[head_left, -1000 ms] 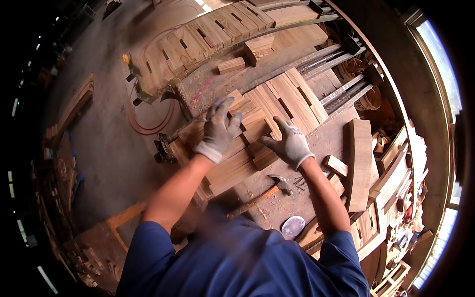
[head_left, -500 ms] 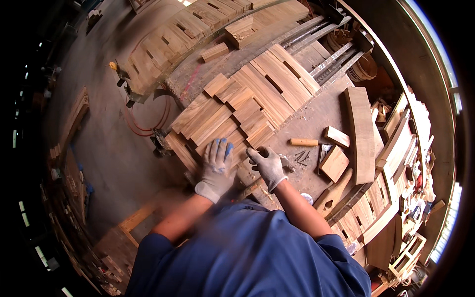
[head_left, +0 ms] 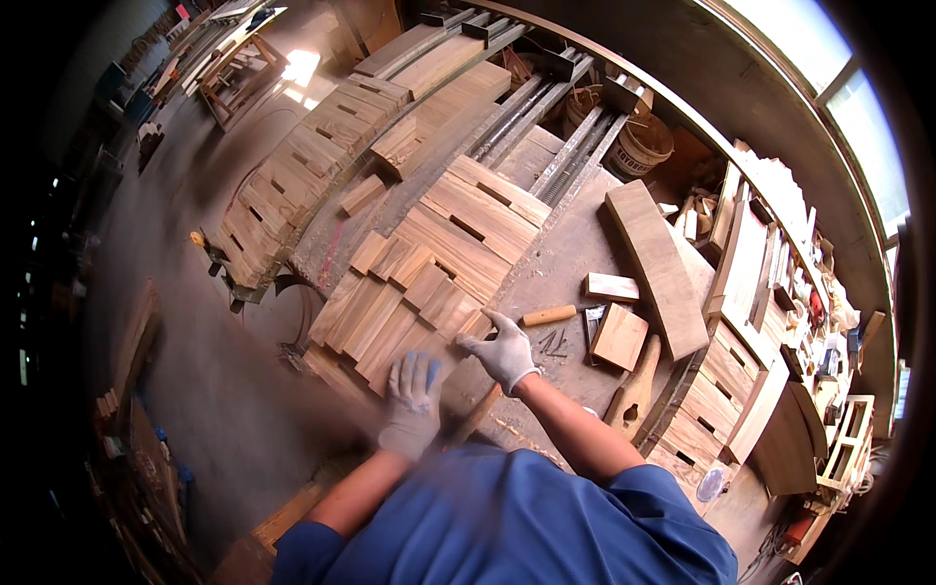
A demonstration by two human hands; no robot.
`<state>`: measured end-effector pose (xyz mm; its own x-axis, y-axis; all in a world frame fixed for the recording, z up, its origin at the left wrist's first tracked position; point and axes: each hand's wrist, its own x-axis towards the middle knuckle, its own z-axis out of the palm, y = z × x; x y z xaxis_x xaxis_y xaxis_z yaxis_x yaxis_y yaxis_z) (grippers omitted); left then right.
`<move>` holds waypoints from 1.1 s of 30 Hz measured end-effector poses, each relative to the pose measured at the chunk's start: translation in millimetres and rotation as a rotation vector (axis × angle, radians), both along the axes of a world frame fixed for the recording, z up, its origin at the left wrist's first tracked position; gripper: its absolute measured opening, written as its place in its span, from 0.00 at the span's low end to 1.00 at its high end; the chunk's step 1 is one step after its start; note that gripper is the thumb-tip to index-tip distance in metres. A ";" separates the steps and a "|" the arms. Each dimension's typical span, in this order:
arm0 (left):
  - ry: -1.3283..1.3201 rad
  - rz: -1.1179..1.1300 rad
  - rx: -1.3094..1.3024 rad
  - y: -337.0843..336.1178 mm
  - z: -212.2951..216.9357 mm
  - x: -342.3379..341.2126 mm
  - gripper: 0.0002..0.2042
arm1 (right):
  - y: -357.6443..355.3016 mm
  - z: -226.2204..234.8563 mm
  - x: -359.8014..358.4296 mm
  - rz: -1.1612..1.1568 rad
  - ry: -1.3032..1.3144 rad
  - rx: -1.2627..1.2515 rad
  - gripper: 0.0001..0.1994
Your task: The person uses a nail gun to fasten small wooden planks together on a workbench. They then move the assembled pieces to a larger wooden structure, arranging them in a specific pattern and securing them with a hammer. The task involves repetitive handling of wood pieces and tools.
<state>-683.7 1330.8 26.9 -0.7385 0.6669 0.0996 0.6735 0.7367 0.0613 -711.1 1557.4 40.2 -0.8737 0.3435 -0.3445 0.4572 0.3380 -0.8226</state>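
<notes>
My left hand (head_left: 412, 398), in a grey glove with blue-stained fingertips, lies flat with fingers extended at the near end of several wooden blocks (head_left: 375, 327). These blocks sit staggered on a row of slotted boards (head_left: 468, 226). My right hand (head_left: 502, 353), also gloved, is by the right near edge of the boards, its thumb and forefinger apart; its other fingers are partly hidden. Between my hands and body, a wooden handle (head_left: 478, 411) shows in part. Right of my right hand are a round wooden handle (head_left: 548, 315) and several dark nails (head_left: 553, 341).
A long thick plank (head_left: 658, 268), small wood blocks (head_left: 620, 336) and a shaped wooden handle (head_left: 636, 395) lie to the right. Metal clamp bars (head_left: 575, 146) extend at the far side, near a bucket (head_left: 641, 146). Another slotted row (head_left: 292, 171) stands far left.
The view has turned, so the bench appears shifted left. My left hand has drawn slightly back toward me along the wood. My right hand has moved up to the edge of the boards.
</notes>
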 end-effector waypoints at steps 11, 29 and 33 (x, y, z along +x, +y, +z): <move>-0.313 -0.051 0.242 30.2 30.3 1.1 0.40 | 41.2 -9.3 74.3 -0.162 -0.015 -0.013 0.37; -0.196 0.231 0.654 48.5 94.1 -117.6 0.31 | 174.4 57.2 -96.9 0.242 0.185 0.778 0.14; -0.172 0.268 0.429 9.2 52.7 -86.3 0.30 | 210.8 51.1 -193.6 0.188 0.006 0.734 0.12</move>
<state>-770.0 1340.0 79.6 -0.9072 0.3783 0.1843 0.4185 0.7659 0.4882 -904.7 1768.2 91.3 -0.9412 0.3281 -0.0803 0.3344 0.8714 -0.3589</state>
